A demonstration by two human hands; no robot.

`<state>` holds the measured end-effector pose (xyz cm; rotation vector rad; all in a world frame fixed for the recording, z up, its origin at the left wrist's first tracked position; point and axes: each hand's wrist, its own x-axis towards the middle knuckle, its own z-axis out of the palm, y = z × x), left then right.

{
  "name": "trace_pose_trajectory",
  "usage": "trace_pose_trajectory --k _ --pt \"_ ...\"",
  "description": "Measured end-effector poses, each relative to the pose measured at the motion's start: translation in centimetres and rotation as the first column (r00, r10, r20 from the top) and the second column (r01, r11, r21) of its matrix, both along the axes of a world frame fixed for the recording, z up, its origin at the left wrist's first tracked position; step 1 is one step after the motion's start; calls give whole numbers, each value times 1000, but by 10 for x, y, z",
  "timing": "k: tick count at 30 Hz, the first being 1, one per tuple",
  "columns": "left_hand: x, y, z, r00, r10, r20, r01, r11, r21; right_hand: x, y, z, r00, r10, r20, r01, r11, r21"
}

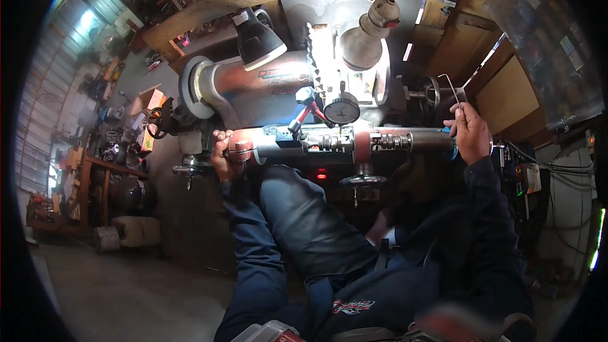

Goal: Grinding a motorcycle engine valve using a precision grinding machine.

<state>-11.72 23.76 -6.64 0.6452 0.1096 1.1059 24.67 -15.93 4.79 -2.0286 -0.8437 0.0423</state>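
While both arms reach forward from the lower edge of the view, the left hand (223, 155) is wrapped shut around the left end of a long shaft assembly (354, 142), a metal bar with springs, collars and a reddish band, lying level across the front of a workshop machine (253, 82). The right hand (470, 134) sits at the shaft's far right end, its fingers pinched together on a bent hex key (451, 88) whose long leg stands up above the knuckles. Whether the key's short end is seated in a fastener cannot be made out; the hand covers that spot. A dial gauge (342, 111) stands just behind the middle of the shaft, with a red-handled tool (308, 114) next to it and two lamps (259, 41) above throwing hard glare onto the metal.

The likely trouble lies at the right end: if the key is only partly seated or tilted, it could slip out under force and round the socket, or the knuckles could strike the handwheel (433, 92) close behind. The shaft could also turn or slide if the left grip loosens, and a bump would disturb the gauge, which stands so near. Glare may hide the fastener.
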Motion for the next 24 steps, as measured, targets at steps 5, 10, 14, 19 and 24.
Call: trace_pose_trajectory --k 5,10,14,19,24 --pt "-4 0 10 975 17 -222 -49 989 -137 -1 -1 -2 1000 4 28 -3 999 -39" --pt "-7 -13 20 946 39 -322 -69 994 -81 -1 0 1 1000 -4 -2 4 1000 -5" --pt "-15 -37 56 350 733 -583 -189 665 722 -20 -6 -8 943 -198 269 126 957 261" --pt "4 -177 89 784 317 -534 15 850 527 -116 -30 -34 899 230 372 -282 955 91" --pt "71 -300 96 805 -103 -584 397 826 400 -161 -29 -43 747 646 155 -648 760 -48"
